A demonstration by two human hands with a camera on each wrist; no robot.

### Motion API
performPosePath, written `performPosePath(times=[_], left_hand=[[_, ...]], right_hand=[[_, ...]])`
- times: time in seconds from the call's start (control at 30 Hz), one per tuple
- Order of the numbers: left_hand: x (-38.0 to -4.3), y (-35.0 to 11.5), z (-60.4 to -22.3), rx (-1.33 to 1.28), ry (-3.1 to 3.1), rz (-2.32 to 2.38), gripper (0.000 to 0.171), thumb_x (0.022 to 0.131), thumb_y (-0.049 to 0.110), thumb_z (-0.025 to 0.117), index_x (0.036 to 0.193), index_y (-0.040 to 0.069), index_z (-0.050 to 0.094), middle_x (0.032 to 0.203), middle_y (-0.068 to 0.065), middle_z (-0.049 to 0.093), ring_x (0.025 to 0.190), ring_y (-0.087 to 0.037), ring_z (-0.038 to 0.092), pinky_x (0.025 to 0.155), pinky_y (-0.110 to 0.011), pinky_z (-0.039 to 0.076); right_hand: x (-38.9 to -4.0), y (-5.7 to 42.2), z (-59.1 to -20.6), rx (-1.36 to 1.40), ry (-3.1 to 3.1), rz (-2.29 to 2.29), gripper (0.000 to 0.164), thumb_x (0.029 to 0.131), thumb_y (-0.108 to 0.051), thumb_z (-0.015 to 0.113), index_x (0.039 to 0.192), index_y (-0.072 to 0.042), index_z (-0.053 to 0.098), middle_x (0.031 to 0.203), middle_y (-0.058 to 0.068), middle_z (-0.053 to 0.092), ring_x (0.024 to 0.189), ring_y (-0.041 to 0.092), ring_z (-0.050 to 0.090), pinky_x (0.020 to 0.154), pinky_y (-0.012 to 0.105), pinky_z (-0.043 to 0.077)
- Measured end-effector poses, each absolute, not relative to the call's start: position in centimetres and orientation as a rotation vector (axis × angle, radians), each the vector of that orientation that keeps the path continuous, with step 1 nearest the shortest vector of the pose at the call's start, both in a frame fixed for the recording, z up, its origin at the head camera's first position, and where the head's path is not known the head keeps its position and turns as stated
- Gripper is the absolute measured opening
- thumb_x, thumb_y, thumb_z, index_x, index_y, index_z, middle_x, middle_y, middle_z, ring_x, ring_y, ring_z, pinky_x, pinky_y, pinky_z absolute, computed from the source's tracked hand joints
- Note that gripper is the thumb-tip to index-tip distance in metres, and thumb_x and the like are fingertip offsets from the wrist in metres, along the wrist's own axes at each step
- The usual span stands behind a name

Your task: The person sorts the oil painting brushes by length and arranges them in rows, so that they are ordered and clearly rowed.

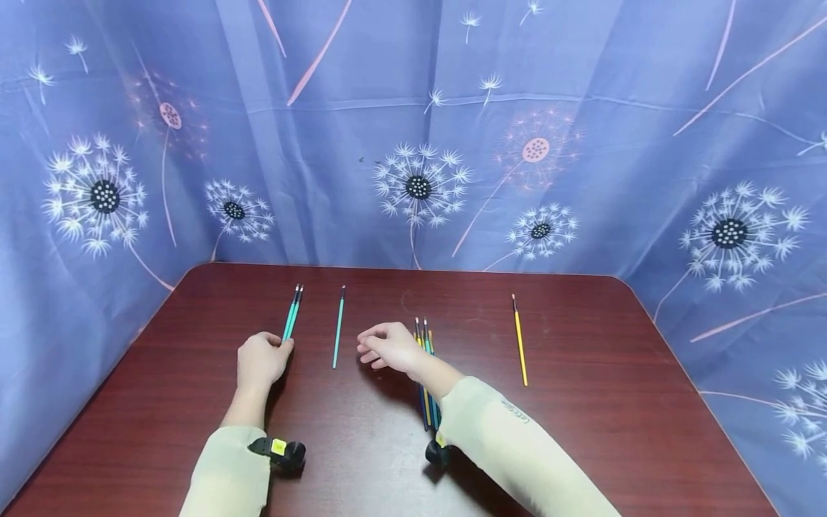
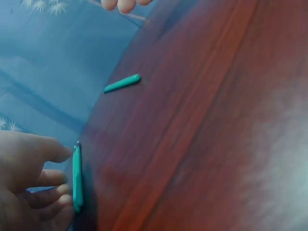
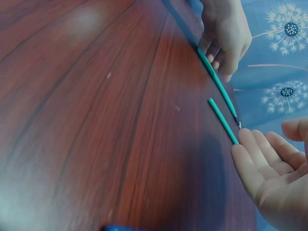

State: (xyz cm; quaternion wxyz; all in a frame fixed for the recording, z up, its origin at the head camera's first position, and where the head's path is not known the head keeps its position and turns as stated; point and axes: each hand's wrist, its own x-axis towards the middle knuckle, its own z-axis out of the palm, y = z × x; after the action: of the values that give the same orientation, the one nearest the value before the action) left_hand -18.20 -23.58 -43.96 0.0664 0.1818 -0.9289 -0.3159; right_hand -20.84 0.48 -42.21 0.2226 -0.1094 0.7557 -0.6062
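Observation:
At the left of the table in the head view, my left hand [image 1: 261, 362] lies beside two teal paintbrushes [image 1: 292, 316] set side by side. Its fingertips are right at their handles in the left wrist view, with the thumb and fingers [image 2: 55, 177] parted. A single teal paintbrush [image 1: 339, 330] lies between my hands. My right hand [image 1: 390, 346] is over the table to the right of that brush, its loosely bent fingers [image 3: 255, 159] holding nothing. Under the right forearm is a bunch of blue, yellow and teal paintbrushes [image 1: 426, 402], partly hidden by it.
A yellow paintbrush [image 1: 520, 345] lies alone to the right on the dark red-brown table [image 1: 601, 402]. Behind the table's far edge hangs a blue curtain [image 1: 323, 179] with a dandelion print. A black wrist camera [image 1: 293, 454] sticks out from the left sleeve.

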Motion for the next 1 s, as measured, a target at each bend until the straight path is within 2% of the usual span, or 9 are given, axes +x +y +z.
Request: performPosePath(times=[0.17,0.37,0.57,0.7,0.83,1.0], left_hand=[[-17.8,-22.3,-43.7,0.521,-2.772,-0.884,0.039,0.088,0.029,0.056,0.11,-0.002,0.063,0.106,-0.027,0.06,0.097,-0.045,0.058,0.075,-0.053,0.048],[-17.8,-20.3,-43.3,0.397,-2.709,-0.897,0.039,0.087,0.027,0.058,0.113,-0.001,0.063,0.12,-0.027,0.053,0.111,-0.047,0.051,0.088,-0.055,0.044],[-17.7,-18.2,-42.9,0.28,-2.651,-1.001,0.036,0.087,0.022,0.059,0.112,-0.004,0.063,0.121,-0.026,0.053,0.118,-0.042,0.048,0.098,-0.052,0.041],[-17.6,-16.7,-43.0,0.191,-2.595,-1.03,0.033,0.086,0.02,0.062,0.108,-0.004,0.065,0.115,-0.025,0.059,0.114,-0.04,0.053,0.096,-0.049,0.043],[-17.5,-15.1,-42.9,0.115,-2.561,-1.061,0.031,0.083,0.019,0.065,0.105,-0.003,0.067,0.106,-0.023,0.063,0.101,-0.039,0.06,0.088,-0.048,0.048],[-17.3,-13.1,-43.0,0.042,-2.582,-1.136,0.029,0.082,0.019,0.067,0.103,-0.001,0.067,0.101,-0.019,0.067,0.094,-0.033,0.064,0.084,-0.045,0.05]], right_hand=[[-20.7,2.3,-42.4,-0.334,2.12,-1.662,0.032,0.094,-0.012,0.052,0.118,0.008,0.059,0.105,0.024,0.068,0.09,0.031,0.07,0.073,0.036,0.058],[-20.7,4.3,-42.3,-0.348,2.144,-1.664,0.035,0.093,-0.011,0.053,0.12,0.009,0.057,0.108,0.027,0.066,0.092,0.033,0.069,0.073,0.036,0.058],[-20.7,5.8,-42.5,-0.331,2.168,-1.686,0.037,0.09,-0.013,0.058,0.12,0.009,0.058,0.107,0.027,0.067,0.089,0.033,0.07,0.071,0.037,0.058],[-20.7,6.8,-42.5,-0.321,2.173,-1.717,0.038,0.089,-0.012,0.06,0.119,0.01,0.057,0.108,0.029,0.065,0.089,0.034,0.07,0.071,0.039,0.058],[-20.7,7.9,-42.6,-0.287,2.161,-1.773,0.037,0.09,-0.01,0.059,0.119,0.012,0.056,0.11,0.031,0.064,0.09,0.037,0.069,0.074,0.042,0.057],[-20.5,9.4,-42.8,-0.253,2.168,-1.801,0.036,0.09,-0.01,0.058,0.118,0.013,0.056,0.108,0.032,0.064,0.093,0.042,0.066,0.076,0.047,0.056]])
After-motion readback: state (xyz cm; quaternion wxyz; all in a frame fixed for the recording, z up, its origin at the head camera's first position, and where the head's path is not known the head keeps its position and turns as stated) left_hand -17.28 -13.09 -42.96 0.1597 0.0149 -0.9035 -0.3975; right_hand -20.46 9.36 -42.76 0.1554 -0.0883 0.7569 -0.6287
